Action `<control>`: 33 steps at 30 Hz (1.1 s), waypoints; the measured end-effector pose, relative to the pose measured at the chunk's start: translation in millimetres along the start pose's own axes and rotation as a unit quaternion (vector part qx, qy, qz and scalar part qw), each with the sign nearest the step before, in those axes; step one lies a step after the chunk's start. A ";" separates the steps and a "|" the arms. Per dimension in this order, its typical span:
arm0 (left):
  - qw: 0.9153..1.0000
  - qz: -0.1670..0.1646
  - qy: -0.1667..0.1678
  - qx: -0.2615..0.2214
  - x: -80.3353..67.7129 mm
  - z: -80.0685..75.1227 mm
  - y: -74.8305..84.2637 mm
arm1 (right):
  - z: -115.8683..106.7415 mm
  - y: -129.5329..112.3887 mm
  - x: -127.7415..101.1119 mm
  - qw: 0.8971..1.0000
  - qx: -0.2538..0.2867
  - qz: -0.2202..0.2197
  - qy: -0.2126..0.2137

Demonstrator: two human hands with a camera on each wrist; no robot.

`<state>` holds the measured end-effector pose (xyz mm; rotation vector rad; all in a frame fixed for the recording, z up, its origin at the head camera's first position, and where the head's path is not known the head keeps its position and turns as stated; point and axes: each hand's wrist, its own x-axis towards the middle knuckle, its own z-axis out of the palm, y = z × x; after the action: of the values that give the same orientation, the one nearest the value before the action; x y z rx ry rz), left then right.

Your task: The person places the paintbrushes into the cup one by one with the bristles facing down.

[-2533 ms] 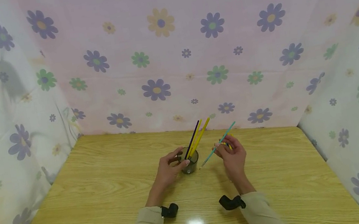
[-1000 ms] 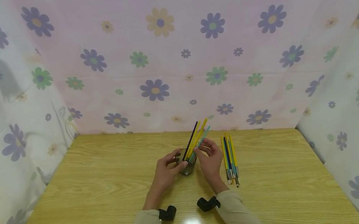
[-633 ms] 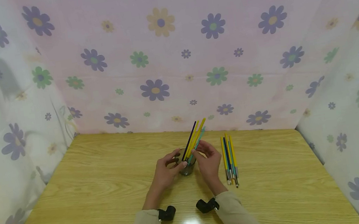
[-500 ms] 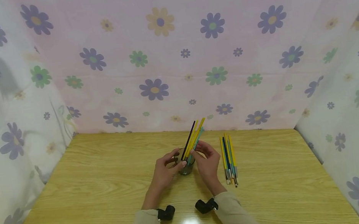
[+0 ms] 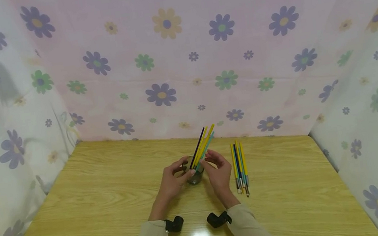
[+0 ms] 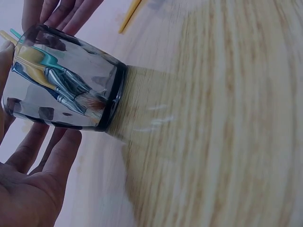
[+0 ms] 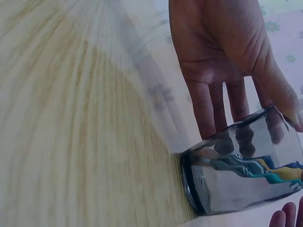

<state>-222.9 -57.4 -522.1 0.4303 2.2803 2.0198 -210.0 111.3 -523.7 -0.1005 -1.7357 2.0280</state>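
Fingers of the left hand [image 5: 171,179] curl round the glass [image 5: 194,175] mid-table, nearer the far edge; brushes [image 5: 202,145] lean in it. Right hand [image 5: 218,170] hovers just beside the glass, fingers loosely apart. Spare brushes [image 5: 239,165] lie toward the right edge.

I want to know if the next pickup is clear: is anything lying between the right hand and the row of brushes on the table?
Nothing visible does. The right hand hangs beside the clear glass cup, and the row of yellow and blue paintbrushes lies just to its right on the bare wooden table. The left hand holds the cup on the other side.
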 end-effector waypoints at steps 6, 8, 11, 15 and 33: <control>1.000 0.005 0.003 0.007 1.0 0.6 -1.1 | -11.4 -7.5 -1.7 1.000 -0.019 0.003 0.011; 1.000 0.005 0.003 0.011 0.4 0.8 -1.0 | -16.7 -10.5 -2.8 1.000 -0.025 0.000 0.017; 1.000 0.011 0.003 0.021 -0.3 1.1 -0.6 | -26.8 -12.6 -3.2 0.999 -0.027 0.006 0.025; 1.000 0.009 0.002 0.025 -0.7 1.2 0.3 | -43.1 -16.2 -2.2 0.998 -0.023 0.042 0.032; 1.000 -0.012 -0.009 0.021 -7.2 2.0 20.9 | -131.6 -29.0 33.4 0.974 -0.005 0.228 0.012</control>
<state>-212.1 -55.2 -502.8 0.4200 2.3108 1.9519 -185.2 247.6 -514.3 -0.5723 -1.8338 2.3162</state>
